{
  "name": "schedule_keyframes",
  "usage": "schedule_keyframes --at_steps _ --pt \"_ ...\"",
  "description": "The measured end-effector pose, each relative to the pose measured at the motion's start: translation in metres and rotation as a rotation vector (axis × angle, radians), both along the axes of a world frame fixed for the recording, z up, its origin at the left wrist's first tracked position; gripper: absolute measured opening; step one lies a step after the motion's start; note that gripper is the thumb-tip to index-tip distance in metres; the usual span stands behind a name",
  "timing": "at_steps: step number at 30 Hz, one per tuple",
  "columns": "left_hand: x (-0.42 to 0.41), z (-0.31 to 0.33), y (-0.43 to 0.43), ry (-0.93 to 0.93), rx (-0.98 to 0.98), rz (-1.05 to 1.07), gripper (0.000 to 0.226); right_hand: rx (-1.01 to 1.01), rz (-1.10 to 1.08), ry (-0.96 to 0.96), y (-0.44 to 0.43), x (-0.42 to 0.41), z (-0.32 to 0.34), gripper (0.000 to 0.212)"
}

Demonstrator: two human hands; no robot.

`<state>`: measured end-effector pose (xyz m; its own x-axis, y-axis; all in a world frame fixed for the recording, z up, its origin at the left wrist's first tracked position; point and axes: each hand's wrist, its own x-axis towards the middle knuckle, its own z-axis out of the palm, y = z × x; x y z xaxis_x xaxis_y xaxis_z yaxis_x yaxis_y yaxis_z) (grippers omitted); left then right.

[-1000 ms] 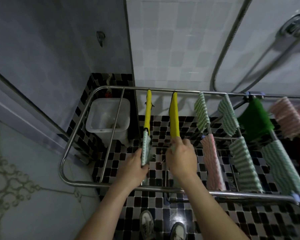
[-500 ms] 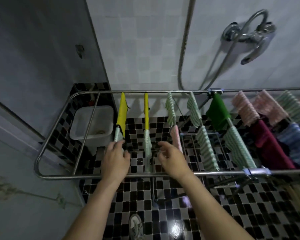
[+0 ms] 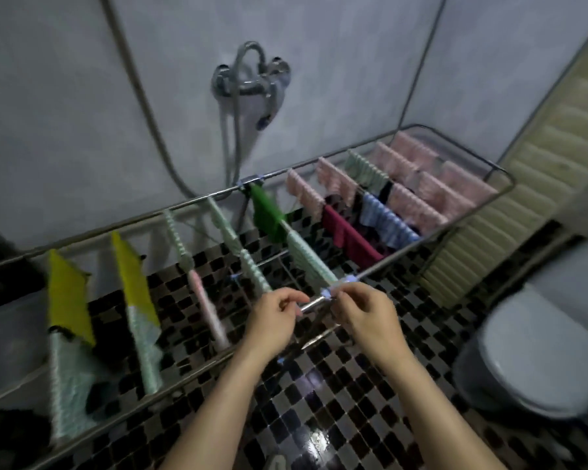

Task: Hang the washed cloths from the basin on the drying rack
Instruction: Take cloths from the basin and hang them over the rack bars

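Cloths (image 3: pixel 306 256), ribbed, on steel drying rack (image 3: pixel 392 262); grip of left hand (image 3: pixel 272 322) and right hand (image 3: pixel 364 317) round front rail (image 3: pixel 314 302)

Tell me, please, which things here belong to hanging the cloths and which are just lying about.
Job: drying rack, yellow cloths, green cloth, pink cloths, left hand, right hand.
Lying about: shower tap, hose, toilet.

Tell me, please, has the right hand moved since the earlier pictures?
Yes: the right hand shifted rightward along the rack, from a yellow cloth to the green cloth's bar.
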<state>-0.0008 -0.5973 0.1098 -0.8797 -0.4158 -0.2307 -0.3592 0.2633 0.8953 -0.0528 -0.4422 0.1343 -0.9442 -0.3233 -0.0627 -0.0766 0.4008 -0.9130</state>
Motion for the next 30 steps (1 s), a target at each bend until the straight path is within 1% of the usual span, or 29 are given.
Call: schedule_keyframes --at_steps 4,6,8,11,13,17,20,23,26,30 --pt "-0.036 0.002 0.042 0.003 0.143 -0.192 0.036 -0.064 -0.258 -0.032 0.055 -0.01 0.008 0.019" --pt "-0.05 0.005 0.066 0.012 0.17 -0.294 0.031 -0.104 -0.422 -0.106 0.082 -0.01 0.008 0.018" --pt "-0.06 0.005 0.085 0.031 0.212 -0.366 0.029 -0.165 -0.561 -0.226 0.104 -0.009 0.008 0.018" --pt "-0.07 -0.001 0.126 0.008 0.224 -0.492 0.028 -0.258 -0.777 -0.364 0.143 0.004 0.0 0.015" --pt "-0.072 -0.004 0.153 -0.017 0.219 -0.55 0.027 -0.332 -0.925 -0.392 0.172 0.021 -0.008 0.014" --pt "-0.071 -0.011 0.213 -0.062 0.189 -0.749 0.026 -0.473 -1.225 -0.426 0.234 0.067 -0.02 0.013" --pt "-0.065 -0.019 0.258 -0.091 0.199 -0.889 0.026 -0.638 -1.434 -0.484 0.284 0.107 -0.033 0.017" --pt "-0.056 -0.024 0.305 -0.166 0.21 -1.043 0.029 -0.743 -1.571 -0.516 0.33 0.148 -0.046 0.022" --pt "-0.046 -0.033 0.347 -0.234 0.201 -1.161 0.034 -0.756 -1.643 -0.523 0.365 0.176 -0.056 0.024" --pt "-0.022 -0.04 0.409 -0.204 0.058 -1.342 0.042 -0.771 -1.699 -0.554 0.412 0.203 -0.073 0.038"
